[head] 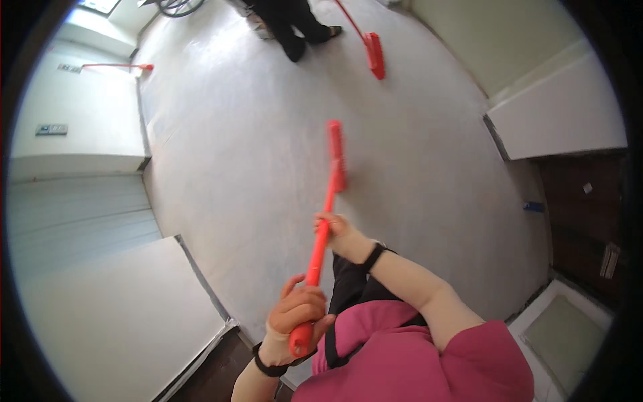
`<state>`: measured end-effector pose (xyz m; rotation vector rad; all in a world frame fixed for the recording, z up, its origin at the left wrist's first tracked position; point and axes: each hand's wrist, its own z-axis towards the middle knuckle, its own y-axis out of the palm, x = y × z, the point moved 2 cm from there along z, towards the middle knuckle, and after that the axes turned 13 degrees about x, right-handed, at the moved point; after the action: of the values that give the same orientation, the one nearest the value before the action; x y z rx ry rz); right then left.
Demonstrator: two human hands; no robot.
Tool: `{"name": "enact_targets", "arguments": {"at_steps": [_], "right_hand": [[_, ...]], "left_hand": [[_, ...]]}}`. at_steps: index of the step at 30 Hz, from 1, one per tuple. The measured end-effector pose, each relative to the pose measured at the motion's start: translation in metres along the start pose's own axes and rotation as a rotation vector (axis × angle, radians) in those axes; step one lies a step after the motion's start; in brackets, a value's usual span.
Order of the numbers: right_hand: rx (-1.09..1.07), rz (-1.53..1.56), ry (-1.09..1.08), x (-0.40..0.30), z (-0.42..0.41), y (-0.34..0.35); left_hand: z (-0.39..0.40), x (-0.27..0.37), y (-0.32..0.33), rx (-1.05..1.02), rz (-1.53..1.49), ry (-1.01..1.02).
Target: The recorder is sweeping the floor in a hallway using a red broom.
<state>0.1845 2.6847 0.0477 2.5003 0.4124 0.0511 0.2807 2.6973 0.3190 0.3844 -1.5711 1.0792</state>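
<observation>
A red broom slants up the middle of the head view, its handle [316,259] in both my hands. My left hand [299,309] wraps the handle close to its capped near end. Farther down the handle, just short of the head, my right hand [337,232] has its fingers closed around it. The broom head [335,151] is slightly blurred and has its bristles on the right side. It is over the grey floor [251,151]; whether the bristles touch it I cannot tell.
Ahead stands another person in dark trousers [289,25], with a second red broom [374,55] near their feet. A long red-handled tool [118,66] leans by the left wall. White partition walls [557,108] jut in at right, near a dark doorway floor [577,226] and a small blue object [533,206].
</observation>
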Motion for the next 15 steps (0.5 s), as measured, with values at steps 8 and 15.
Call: {"name": "enact_targets", "arguments": {"at_steps": [8,15], "right_hand": [[0.487,-0.160,-0.316,-0.091,0.023,-0.052],[0.487,-0.343,-0.189,-0.020,0.083,0.005]], "left_hand": [[0.031,-0.090,0.023,0.004,-0.548,-0.158],[0.032,-0.139,-0.059,0.206,-0.522,-0.293]]}}
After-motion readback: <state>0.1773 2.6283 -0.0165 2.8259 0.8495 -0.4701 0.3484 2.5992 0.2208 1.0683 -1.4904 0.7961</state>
